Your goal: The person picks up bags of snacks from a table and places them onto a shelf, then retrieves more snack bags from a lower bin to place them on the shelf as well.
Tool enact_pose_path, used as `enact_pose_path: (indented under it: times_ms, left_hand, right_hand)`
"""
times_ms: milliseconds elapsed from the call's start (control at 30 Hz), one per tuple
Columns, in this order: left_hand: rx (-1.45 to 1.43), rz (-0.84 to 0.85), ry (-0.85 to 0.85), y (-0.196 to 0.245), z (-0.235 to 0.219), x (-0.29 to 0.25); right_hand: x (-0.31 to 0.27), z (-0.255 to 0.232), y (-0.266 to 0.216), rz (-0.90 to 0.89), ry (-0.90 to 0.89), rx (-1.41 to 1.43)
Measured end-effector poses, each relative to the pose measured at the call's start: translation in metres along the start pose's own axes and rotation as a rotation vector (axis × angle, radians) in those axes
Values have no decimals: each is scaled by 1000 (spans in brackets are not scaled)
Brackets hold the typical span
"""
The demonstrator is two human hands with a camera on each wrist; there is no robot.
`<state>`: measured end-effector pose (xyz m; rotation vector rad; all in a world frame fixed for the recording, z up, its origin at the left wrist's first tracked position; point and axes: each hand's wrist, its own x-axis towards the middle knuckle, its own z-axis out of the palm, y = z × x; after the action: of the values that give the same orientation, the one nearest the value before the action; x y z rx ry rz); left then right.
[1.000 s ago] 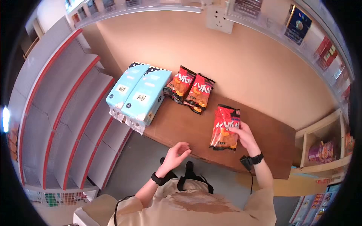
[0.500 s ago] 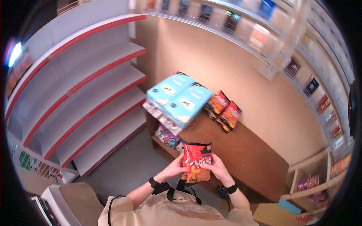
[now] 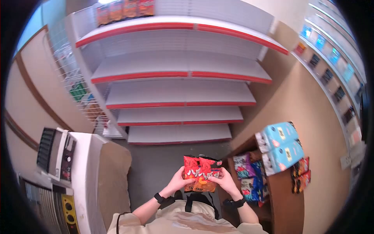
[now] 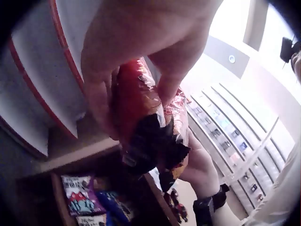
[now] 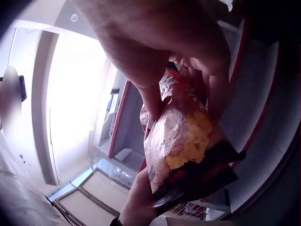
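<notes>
Two red snack bags with black ends are held side by side in front of the body in the head view, the left bag [image 3: 191, 171] partly overlapped by the right bag [image 3: 207, 177]. My left hand [image 3: 177, 182] grips the left bag by its outer side, thumb on the front. From the other side my right hand [image 3: 228, 182] pinches the right bag, its thumb also on the front. In the left wrist view the fingers curl round a bag [image 4: 138, 101]; the right wrist view shows a bag [image 5: 181, 136] between thumb and fingers.
Tall white shelves [image 3: 152, 68] with red edges stand ahead, with orange-red packets [image 3: 130, 9] on top. At right, a brown cabinet [image 3: 286, 199] carries blue packs [image 3: 282, 146] and red bags [image 3: 300, 175], with snack bags [image 3: 249, 177] inside. A white counter [image 3: 83, 167] stands left.
The view has turned left from the brown cabinet to the shelves. My left hand, empty a second ago, has come to grip the bags alongside my right, which has brought them in front of the body.
</notes>
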<state>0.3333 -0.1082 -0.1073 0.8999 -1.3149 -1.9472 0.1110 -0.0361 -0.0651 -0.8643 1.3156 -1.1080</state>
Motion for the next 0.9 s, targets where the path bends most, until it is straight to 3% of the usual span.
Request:
enact_pose_path:
  times_ms: [133, 267, 433, 500, 700, 767, 833, 900]
  left_hand:
    - [-56, -24, 179, 14, -34, -8]
    - [-68, -13, 227, 13, -65, 8]
    - [-40, -22, 230, 30, -105, 61]
    - [-88, 2, 218, 39, -123, 91]
    - [129, 40, 208, 79, -178, 165]
    - [-16, 101, 238, 96, -183, 177]
    - [89, 111, 265, 95, -202, 189]
    - [85, 130, 261, 95, -217, 201]
  right_hand:
    - [56, 30, -16, 38, -146, -97]
    - [111, 41, -30, 28, -256, -218]
    - [179, 18, -76, -19, -304, -24]
    - [198, 2, -122, -11, -257, -95]
    - [247, -27, -268, -363, -116, -176]
    - [257, -42, -308, -437, -18, -220]
    - [270, -72, -339, -569, -5, -210]
    - [285, -91, -376, -712, 120, -205]
